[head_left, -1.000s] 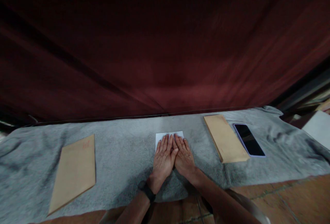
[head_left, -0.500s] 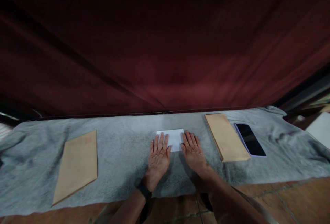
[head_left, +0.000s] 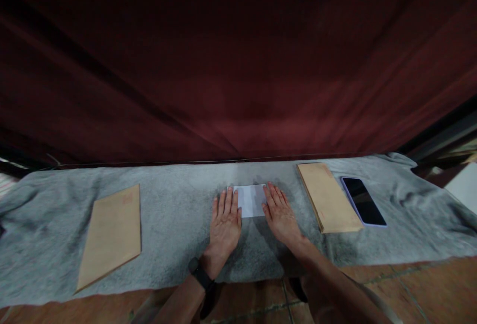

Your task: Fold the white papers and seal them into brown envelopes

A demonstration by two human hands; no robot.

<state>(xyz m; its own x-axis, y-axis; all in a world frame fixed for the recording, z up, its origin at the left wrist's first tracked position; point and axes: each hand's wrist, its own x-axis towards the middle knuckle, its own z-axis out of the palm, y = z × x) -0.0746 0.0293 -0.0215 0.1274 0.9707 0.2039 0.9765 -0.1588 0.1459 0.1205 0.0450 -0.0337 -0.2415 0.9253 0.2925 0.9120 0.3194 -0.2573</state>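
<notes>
While both hands lie flat on the grey cloth (head_left: 179,214), a small white paper (head_left: 251,200) sits between them, and this is the only view, from the head camera.

The left hand (head_left: 224,222) is spread open, palm down, its fingers close together and pointing away from the body; its inner edge touches or covers the left edge of the paper. A dark watch (head_left: 199,273) is on this wrist. The right hand (head_left: 281,214) is also open and flat, palm down, and its fingers rest on the right edge of the paper. Neither hand pinches or lifts anything.

The paper looks like a folded sheet, short and wide, lying flat with no corner standing up. I judge that the folding is already done and the hands are pressing the sheet flat at its two sides. I cannot tell how many times it was folded.

Just to the right of the right hand lies a stack of brown envelopes (head_left: 328,197), and beyond it, touching its far side, a phone (head_left: 363,201) with a dark screen. Well to the left of the left hand lies one more brown envelope (head_left: 112,234), alone. The white paper is not yet in any envelope, so as I judge it, this part is left to do.
</notes>
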